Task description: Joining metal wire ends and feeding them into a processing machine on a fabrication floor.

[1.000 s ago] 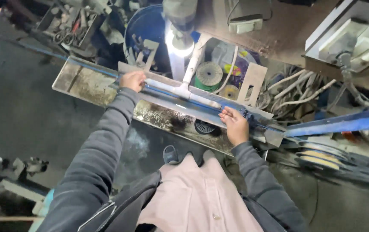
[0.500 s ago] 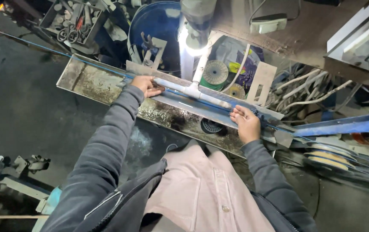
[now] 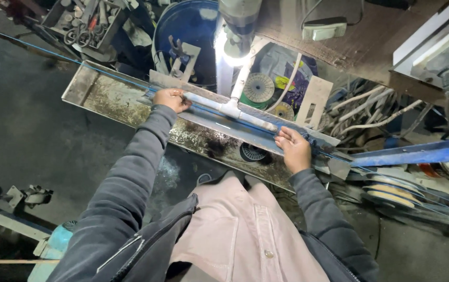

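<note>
head view: long metal strip (image 3: 235,122) lies across metal tray (image 3: 86,86), under lamp (image 3: 237,49) at 12 o'clock; left hand (image 3: 171,98) fingers curled gripping its 10 o'clock end, right hand (image 3: 293,150) fingers pressed flat at 3 o'clock; step looks like positioning; next likely needs even two-handed slide

Views: one only, a head-worn camera; no second view shares the scene.
Position: above the person's own chest and arms, looking steeply down.
Facing: forward and down over the pink shirt front (image 3: 245,235) toward the long metal tray (image 3: 130,102) crossing the frame on a slant.
Nearness: close; both sleeves fill the lower frame, and the left hand (image 3: 171,98) and right hand (image 3: 294,150) sit mid-frame.
Edges: dark floor (image 3: 21,136) at left, blue barrel (image 3: 190,26) at top, blue bar (image 3: 412,153) at right.
</note>
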